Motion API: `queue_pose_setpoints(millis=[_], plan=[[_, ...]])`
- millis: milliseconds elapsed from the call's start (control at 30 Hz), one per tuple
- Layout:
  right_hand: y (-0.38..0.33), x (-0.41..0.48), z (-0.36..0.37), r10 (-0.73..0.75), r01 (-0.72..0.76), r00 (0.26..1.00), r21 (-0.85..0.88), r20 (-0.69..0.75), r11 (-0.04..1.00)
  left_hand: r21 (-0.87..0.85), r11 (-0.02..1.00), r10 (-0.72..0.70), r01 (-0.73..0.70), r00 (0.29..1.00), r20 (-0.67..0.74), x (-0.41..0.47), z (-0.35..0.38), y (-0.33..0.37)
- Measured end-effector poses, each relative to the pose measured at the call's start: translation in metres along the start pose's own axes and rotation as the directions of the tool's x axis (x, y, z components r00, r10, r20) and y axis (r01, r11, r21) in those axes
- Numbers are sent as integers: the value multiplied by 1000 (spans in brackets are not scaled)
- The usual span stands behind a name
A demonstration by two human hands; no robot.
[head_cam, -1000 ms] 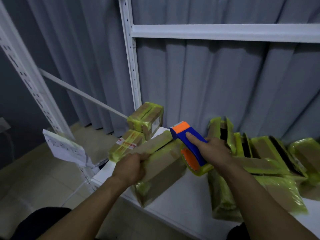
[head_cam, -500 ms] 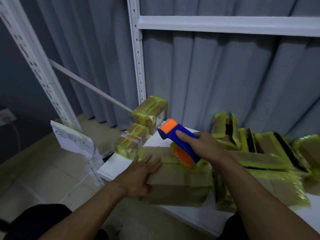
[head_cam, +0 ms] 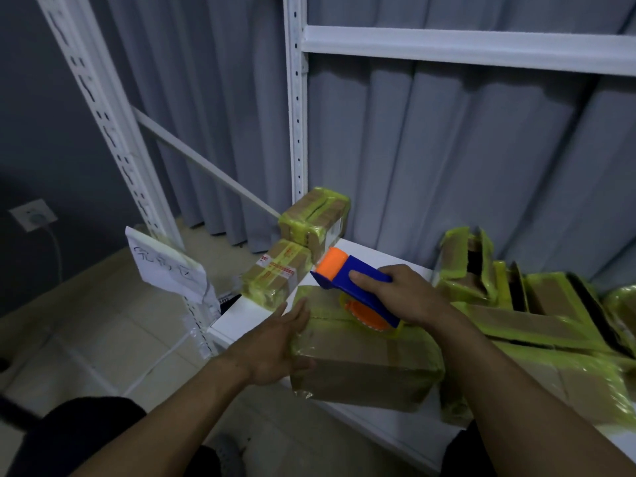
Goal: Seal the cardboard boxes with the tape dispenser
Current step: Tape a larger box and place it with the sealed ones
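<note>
A brown cardboard box point(head_cam: 364, 366) with yellow-green tape along its edges lies flat at the front edge of the white shelf point(head_cam: 241, 318). My right hand point(head_cam: 406, 294) grips the blue tape dispenser point(head_cam: 354, 287), whose orange roller points left and whose orange tape roll rests on the box's top. My left hand point(head_cam: 275, 342) lies with straight fingers against the box's left end.
Two small taped boxes point(head_cam: 313, 222) point(head_cam: 275, 277) sit stacked at the shelf's back left corner. Several taped boxes point(head_cam: 537, 315) crowd the right side. White rack uprights point(head_cam: 296, 108), a paper label point(head_cam: 165, 266), grey curtains and a wall socket point(head_cam: 32, 215) surround the shelf.
The box went from tilted in my left hand's grip to lying flat on the shelf. My left hand opened against its end. The dispenser came down onto the box top.
</note>
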State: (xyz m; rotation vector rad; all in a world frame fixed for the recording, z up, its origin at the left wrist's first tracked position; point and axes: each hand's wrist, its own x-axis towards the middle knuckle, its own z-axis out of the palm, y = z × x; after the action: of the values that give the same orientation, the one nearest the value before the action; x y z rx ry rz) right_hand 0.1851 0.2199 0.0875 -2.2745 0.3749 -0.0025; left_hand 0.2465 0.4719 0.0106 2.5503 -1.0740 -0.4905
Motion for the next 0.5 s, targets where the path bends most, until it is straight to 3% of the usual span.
queue_pose_setpoints(millis=[100, 200, 333, 400, 500], plan=[[-1, 8, 5, 10, -9, 1000, -32, 28, 999, -81, 997, 3, -4, 1000, -17, 0, -3, -3], [1, 14, 7, 13, -13, 1000, -40, 20, 999, -280, 960, -8, -21, 995, -103, 0, -10, -4], [-1, 17, 5, -33, 32, 999, -23, -34, 999, -499, 866, -232, 38, 915, -332, 6, -21, 1], [-3, 17, 3, -68, 68, 998, 18, -1, 998, -712, 702, -366, 18, 867, -338, 7, -30, 10], [-7, 15, 1, -134, 127, 988, 87, 76, 988, -914, 406, -441, -24, 870, -219, 6, -47, 28]])
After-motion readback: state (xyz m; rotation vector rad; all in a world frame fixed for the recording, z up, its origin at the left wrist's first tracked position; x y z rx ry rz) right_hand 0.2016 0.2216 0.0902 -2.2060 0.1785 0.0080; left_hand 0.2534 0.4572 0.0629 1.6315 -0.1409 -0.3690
